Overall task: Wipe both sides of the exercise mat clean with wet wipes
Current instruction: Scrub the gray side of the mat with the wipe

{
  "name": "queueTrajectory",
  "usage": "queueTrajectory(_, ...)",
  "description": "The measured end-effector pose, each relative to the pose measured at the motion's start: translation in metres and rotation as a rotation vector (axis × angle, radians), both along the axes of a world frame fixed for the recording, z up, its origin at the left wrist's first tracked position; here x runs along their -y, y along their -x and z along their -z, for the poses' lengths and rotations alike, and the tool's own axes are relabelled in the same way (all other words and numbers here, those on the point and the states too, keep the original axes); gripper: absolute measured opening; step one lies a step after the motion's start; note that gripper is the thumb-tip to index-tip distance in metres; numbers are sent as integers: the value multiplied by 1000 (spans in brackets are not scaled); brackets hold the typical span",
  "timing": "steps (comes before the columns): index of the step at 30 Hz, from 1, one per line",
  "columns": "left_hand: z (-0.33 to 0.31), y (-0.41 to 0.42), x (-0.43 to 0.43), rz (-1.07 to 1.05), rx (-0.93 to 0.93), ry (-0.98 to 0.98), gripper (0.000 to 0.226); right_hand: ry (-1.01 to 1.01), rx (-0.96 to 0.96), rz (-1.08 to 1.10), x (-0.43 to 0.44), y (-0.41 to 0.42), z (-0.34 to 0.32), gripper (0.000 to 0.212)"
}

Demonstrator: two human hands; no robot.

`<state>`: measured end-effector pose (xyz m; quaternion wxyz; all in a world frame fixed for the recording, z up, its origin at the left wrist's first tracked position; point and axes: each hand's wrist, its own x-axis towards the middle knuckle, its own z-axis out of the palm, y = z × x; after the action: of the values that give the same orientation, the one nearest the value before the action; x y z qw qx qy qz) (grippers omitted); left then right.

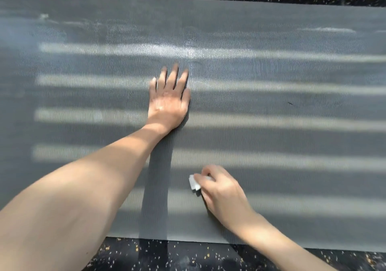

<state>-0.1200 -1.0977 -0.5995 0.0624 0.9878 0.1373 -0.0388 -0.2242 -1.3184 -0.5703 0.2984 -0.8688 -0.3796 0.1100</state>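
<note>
1. We see the exercise mat (292, 78) lying flat on the floor (188, 258) and filling nearly the whole view. It is grey with a fine wavy ribbed texture, and its long edges run left to right.
2. The floor is dark with pale speckles. It shows as a strip beyond the mat's far edge and as another below its near edge.
3. The left grip (169, 101) lies palm down on the mat near the middle. Its fingers are straight and slightly spread, pointing toward the far edge, and it has hold of nothing.
4. The left forearm (83, 183) reaches in from the lower left. A dark band of shadow runs under it across the mat, from the wrist down to the near edge.
5. The right grip (221, 189) sits low over the mat, close to the near edge and just right of that shadow, well apart from the left grip.
6. Its fingers are curled round a folded white wet wipe (194, 182), which juts out on the left side of the fingers. We cannot tell how much of the wipe touches the mat.
7. Pale stripes of sunlight cross the mat from left to right, alternating with shade.
8. Just beyond the left fingertips the ribbing has a bright sheen.
9. Whitish smears (332, 29) show near the far edge, one toward the right and another toward the left.
10. A small dark speck (290, 103) lies on the mat well to the right of the left grip.
11. The outer parts of the view are blurred, so we cannot make out finer marks there.
</note>
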Motion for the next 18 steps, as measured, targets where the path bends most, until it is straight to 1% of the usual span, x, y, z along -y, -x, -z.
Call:
queueTrajectory(3, -2, 26, 9, -7, 48, 47, 60, -21, 0, 70, -13, -28, 1, 14)
queueTrajectory(4, -2, 43, 13, 3, 29, 57, 60, -22, 12, 93, -15, -32, 2, 13)
queueTrajectory(7, 0, 115, 33, 30, 11, 20, 59, 29, 27, 95, -4, -6, 2, 8)
queueTrajectory(9, -3, 151, 46, 14, -19, 24, 59, 68, -39, 30, 12, 24, -3, 11)
queueTrajectory(11, -4, 160, 48, -7, -27, 28, 59, 62, -126, -44, 22, 37, -3, 11)
queueTrajectory(12, -5, 159, 48, -13, -32, 34, 59, 58, -142, -44, 21, 36, -4, 11)
queueTrajectory(14, -8, 156, 46, -18, -48, 53, 59, 74, -115, 18, 12, 24, -5, 2)
queueTrajectory(16, -9, 156, 47, -25, -58, 68, 59, 76, -109, 105, 5, 15, -4, 15)
queueTrajectory(18, -8, 158, 48, -26, -59, 70, 59, 91, -144, 89, 10, 23, -4, 17)
